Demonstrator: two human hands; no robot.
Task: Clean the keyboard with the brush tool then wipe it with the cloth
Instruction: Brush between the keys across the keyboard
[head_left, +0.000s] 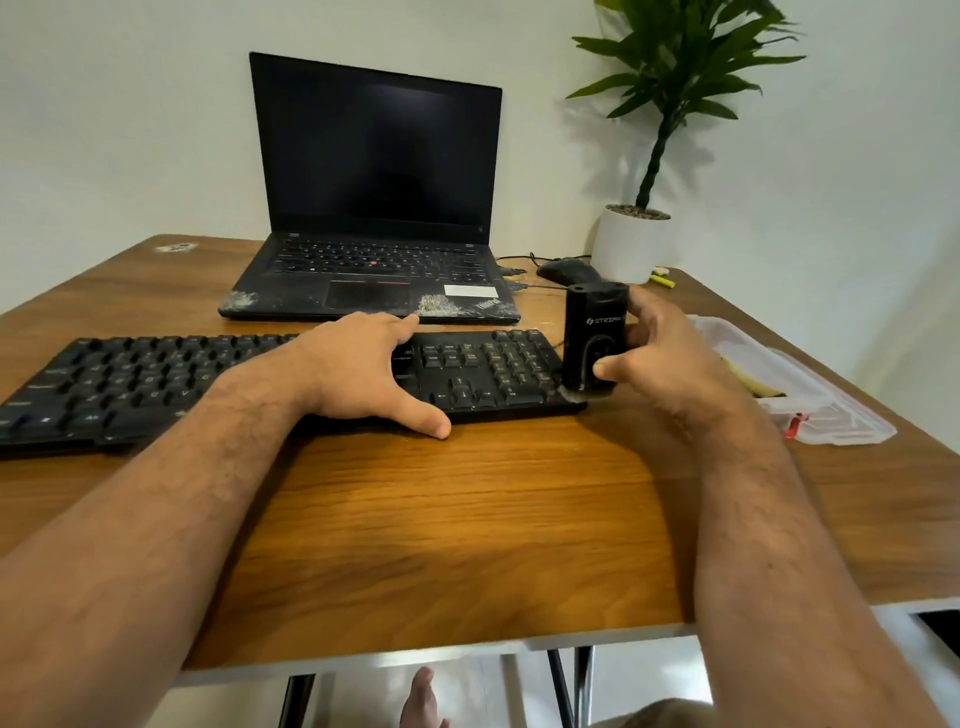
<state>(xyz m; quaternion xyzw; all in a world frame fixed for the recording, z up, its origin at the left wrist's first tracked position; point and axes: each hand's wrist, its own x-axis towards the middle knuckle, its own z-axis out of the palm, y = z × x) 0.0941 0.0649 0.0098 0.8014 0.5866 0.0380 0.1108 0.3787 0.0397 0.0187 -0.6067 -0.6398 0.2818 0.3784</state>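
We look down from head height onto a wooden table (467, 519) set against a pale wall. At the back, an open black laptop (374, 208) shows a dark screen, with worn, scuffed patches on its palm rest. To its right stand a potted plant (631, 241) in a white pot and a dark computer mouse (563, 270). A clear plastic bag (810, 395) lies near the table's right edge.

In front of the laptop, a long black keyboard (156, 374) runs from the left edge toward the centre, slightly angled. At its right end stands the brush tool (595, 343), a black upright block with pale lettering, its whitish bristles touching the keyboard's right corner.

Both forearms reach in from the bottom, bare. Our left hand (363, 369) lies flat over the keyboard's right-middle section, fingers straight and spread, thumb resting on the table at the front edge. Our right hand (670, 358) curls around the brush tool from the right, thumb pressed on its front face, fingers wrapped behind. A bare foot shows below the table edge.
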